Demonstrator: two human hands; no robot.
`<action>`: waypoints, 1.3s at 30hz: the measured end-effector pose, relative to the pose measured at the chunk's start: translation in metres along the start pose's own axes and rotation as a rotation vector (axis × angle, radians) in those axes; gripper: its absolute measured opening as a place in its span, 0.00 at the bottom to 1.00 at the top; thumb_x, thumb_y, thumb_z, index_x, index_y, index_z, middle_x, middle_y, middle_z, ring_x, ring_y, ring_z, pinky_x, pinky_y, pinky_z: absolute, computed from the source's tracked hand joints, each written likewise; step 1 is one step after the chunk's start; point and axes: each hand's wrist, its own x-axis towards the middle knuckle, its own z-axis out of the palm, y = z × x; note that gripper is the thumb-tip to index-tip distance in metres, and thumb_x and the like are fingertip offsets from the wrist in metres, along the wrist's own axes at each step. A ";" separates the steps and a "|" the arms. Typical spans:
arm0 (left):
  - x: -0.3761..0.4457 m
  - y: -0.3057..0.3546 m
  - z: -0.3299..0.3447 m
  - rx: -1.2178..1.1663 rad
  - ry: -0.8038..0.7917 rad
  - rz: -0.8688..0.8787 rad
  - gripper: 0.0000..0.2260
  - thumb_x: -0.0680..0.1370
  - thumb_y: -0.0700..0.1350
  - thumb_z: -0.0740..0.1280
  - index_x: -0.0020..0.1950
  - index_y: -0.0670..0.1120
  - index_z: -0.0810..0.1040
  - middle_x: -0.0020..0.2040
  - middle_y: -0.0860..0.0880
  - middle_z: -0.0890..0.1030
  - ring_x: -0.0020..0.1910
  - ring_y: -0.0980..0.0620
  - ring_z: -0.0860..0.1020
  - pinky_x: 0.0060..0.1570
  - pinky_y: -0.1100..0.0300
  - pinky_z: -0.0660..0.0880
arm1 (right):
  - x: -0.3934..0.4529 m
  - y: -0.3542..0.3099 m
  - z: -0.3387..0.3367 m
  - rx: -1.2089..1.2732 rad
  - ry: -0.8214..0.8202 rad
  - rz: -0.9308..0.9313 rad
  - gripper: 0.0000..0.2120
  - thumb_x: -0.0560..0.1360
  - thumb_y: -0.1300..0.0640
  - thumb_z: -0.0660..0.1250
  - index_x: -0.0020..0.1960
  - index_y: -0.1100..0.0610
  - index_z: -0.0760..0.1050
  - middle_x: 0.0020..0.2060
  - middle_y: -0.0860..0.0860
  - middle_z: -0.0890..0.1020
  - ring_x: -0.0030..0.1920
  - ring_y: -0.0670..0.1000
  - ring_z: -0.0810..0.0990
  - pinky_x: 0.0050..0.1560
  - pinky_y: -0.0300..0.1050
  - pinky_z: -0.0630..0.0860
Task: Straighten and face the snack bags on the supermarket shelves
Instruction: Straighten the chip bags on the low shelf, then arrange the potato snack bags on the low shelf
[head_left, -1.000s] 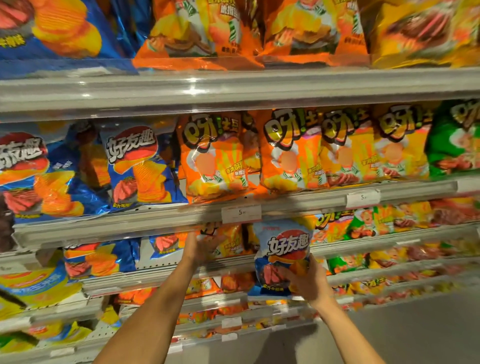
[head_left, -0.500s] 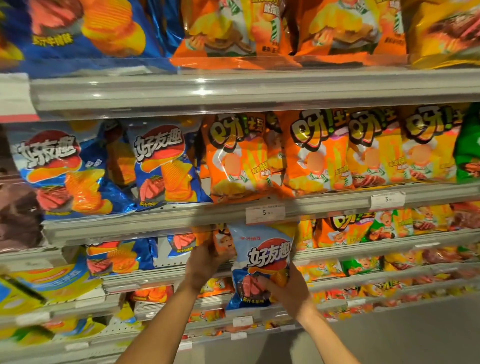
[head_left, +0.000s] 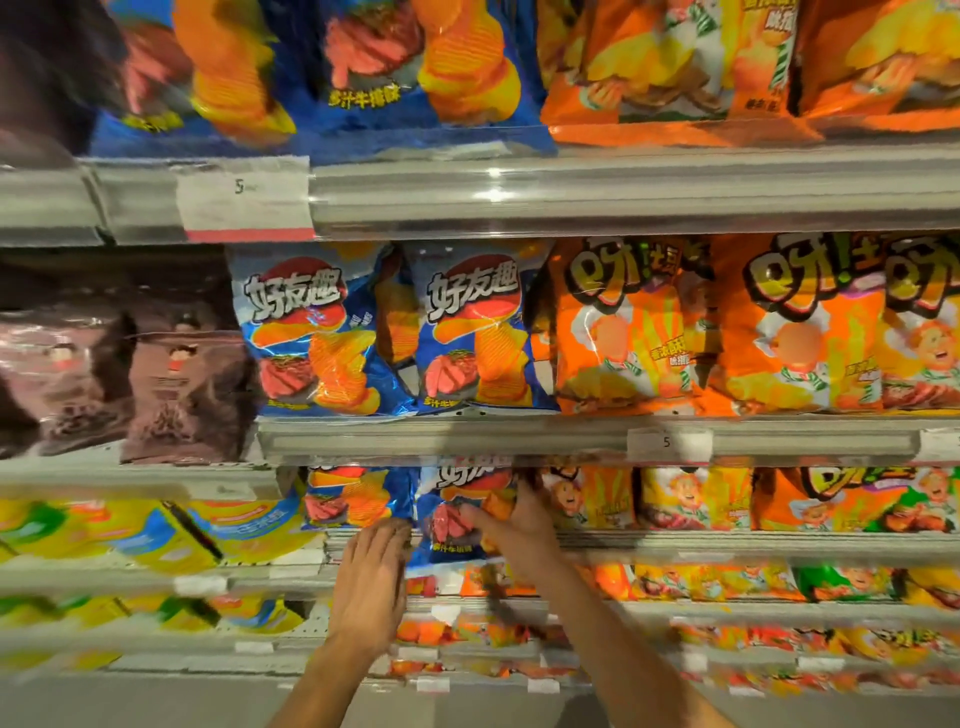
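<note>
The right hand (head_left: 511, 525) grips a blue chip bag (head_left: 457, 519) at its front and right edge, thumb across the face, seating it on the third shelf (head_left: 727, 543) beside another blue bag (head_left: 353, 499). The left hand (head_left: 371, 566) lies with fingers straight against the bag's lower left corner. To do this well, push the bag's base back behind the shelf lip, keep it upright with the logo forward, and square it with its neighbour. Against a second ago, the bag has gone from hanging out in front of the shelf into the row, and the left hand has come down from the orange bags (head_left: 587, 499).
</note>
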 end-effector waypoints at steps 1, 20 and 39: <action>-0.002 -0.002 0.000 0.000 -0.018 0.004 0.21 0.71 0.40 0.72 0.65 0.43 0.79 0.63 0.47 0.79 0.64 0.44 0.77 0.67 0.52 0.66 | 0.007 -0.004 0.003 0.019 0.046 -0.016 0.20 0.71 0.48 0.79 0.57 0.45 0.74 0.50 0.40 0.82 0.52 0.42 0.81 0.53 0.36 0.76; 0.008 0.017 -0.007 -0.028 -0.206 -0.161 0.22 0.75 0.48 0.71 0.68 0.44 0.75 0.64 0.47 0.75 0.68 0.44 0.70 0.68 0.50 0.71 | 0.035 0.021 0.016 -0.223 0.118 0.009 0.44 0.71 0.38 0.76 0.78 0.51 0.59 0.71 0.49 0.75 0.72 0.54 0.73 0.68 0.47 0.69; 0.016 0.224 0.029 -0.767 0.096 -0.382 0.04 0.79 0.41 0.64 0.46 0.50 0.74 0.40 0.52 0.77 0.41 0.52 0.76 0.41 0.54 0.71 | -0.069 0.075 -0.156 0.025 0.428 -0.086 0.08 0.78 0.58 0.72 0.54 0.48 0.79 0.43 0.40 0.84 0.45 0.35 0.82 0.46 0.30 0.77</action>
